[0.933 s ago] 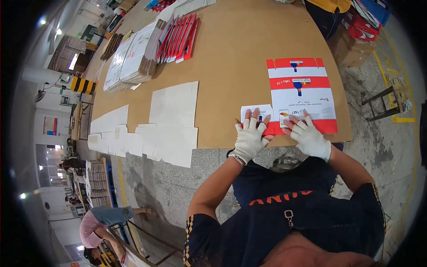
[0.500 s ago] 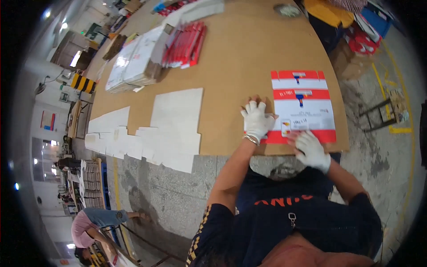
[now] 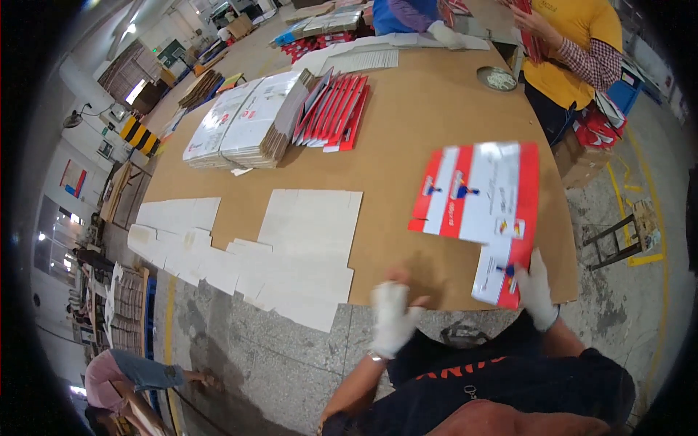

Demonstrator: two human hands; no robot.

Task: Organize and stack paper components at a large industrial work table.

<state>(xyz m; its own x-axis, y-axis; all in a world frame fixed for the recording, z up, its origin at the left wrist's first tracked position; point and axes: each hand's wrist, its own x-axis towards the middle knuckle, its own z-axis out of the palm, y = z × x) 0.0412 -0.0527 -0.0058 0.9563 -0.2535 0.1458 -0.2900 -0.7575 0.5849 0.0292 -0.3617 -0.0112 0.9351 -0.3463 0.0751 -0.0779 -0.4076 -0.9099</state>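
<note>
A red and white printed carton blank (image 3: 498, 190) is lifted and turned over the near right part of the brown tabletop (image 3: 389, 167), with one narrower panel hanging toward me. My right hand (image 3: 536, 294), in a white fingerless glove, grips that panel's right edge; part of its fingers lies behind the card. Apart from the carton, my left hand (image 3: 392, 316) hovers at the table's front edge in the same kind of glove. Its thumb and fingers are spread and hold nothing. Plain white cardboard blanks (image 3: 309, 225) lie flat to its left.
Farther back stand a tied bundle of folded cartons (image 3: 247, 120) and a row of red folded cartons (image 3: 338, 109). A round dish (image 3: 496, 78) sits near the far right edge. Two people, one in a yellow shirt (image 3: 571, 36), work at the far end. A stool (image 3: 632, 236) stands right.
The carton blank has come up off the table and turned, with my right hand on its edge. My left hand has let go and moved back to the left. Far-end people came into view.
</note>
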